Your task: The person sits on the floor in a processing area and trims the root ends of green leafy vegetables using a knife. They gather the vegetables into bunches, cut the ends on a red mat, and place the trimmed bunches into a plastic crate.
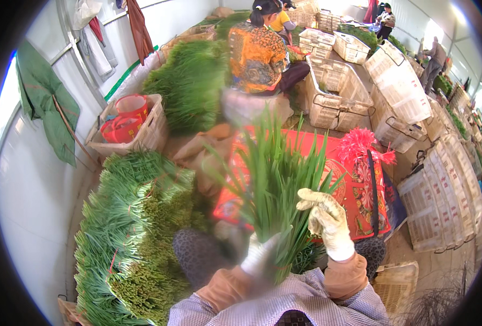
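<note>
My left hand [261, 254], in a white glove, grips the lower part of a bunch of long flat green leaves, likely garlic chives [275, 179]. The bunch stands upright before my lap, its tips fanned out and partly blurred. Beside its right edge is my right hand [326, 220], in a stained white glove with the fingers bent; whether it pinches a leaf cannot be made out. Behind the bunch lies a red patterned cloth or bag [298, 142] with a pink-red string tuft [361, 146]. More dark green leaves [308, 256] show between my knees.
Tied chive bundles [143, 232] are heaped at my left. Loose greens [188, 77] lie farther back, near a crate [155, 118] with red containers. A person in an orange patterned top [257, 57] sits ahead. Plastic crates [339, 110] and stacked crates [440, 195] line the right.
</note>
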Available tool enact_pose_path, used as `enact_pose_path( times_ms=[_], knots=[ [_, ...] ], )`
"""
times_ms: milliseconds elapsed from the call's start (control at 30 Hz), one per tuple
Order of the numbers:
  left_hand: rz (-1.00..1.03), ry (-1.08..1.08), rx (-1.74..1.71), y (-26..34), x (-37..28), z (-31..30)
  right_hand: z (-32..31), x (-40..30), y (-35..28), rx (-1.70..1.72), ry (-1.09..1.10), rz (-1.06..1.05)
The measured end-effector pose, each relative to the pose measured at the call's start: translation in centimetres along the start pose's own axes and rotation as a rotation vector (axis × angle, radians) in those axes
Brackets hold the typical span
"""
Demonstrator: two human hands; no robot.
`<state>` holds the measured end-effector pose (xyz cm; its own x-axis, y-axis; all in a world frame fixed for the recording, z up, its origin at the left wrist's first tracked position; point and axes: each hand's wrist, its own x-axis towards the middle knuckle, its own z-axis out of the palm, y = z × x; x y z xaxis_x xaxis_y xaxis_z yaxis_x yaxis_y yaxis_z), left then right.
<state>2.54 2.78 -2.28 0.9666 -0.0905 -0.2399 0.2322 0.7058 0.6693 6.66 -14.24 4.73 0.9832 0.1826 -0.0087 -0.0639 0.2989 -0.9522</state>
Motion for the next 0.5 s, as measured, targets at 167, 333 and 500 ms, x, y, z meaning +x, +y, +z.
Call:
enact_pose_path(
  times_ms=[167,333,500],
  knots=[
    [-0.036,-0.028,-0.016,0.0,-0.1,0.5,1.4,-1.1,0.5,-0.405,-0.144,0.062],
    [-0.058,-0.129,-0.084,-1.2,0.4,-2.0,3.5,-1.1,2.1,-0.113,-0.045,0.075],
    [-0.054,0.025,-0.06,-1.1,0.3,0.3,3.0,-1.0,2.8,0.014,0.098,0.129]
  ],
)
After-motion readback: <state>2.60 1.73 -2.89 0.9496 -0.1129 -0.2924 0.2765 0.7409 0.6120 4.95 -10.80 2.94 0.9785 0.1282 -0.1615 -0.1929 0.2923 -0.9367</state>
